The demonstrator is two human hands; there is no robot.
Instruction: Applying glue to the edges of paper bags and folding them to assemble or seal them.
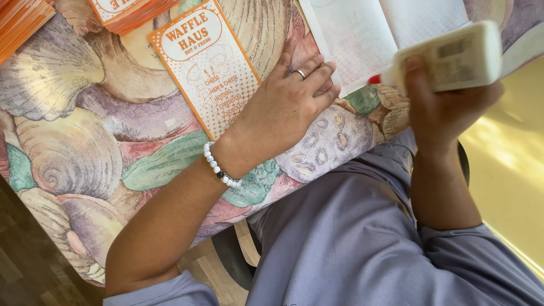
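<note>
My left hand (289, 102), with a ring and a white bead bracelet, lies flat with fingers together on an orange-and-white printed card (207, 65) on a table covered in a seashell-pattern cloth (73, 141). Its fingertips touch the edge of a white sheet (362, 39). My right hand (447, 105) grips a white bottle with a red tip (453, 56), held tilted above the sheet's lower edge, tip pointing left.
Stacks of orange-and-white cards sit at the top left (133, 12) and in the far corner (20, 20). The table edge runs diagonally above my lap in a grey-blue garment (351, 238). Dark wooden floor (22, 266) shows at bottom left, a yellowish floor at right.
</note>
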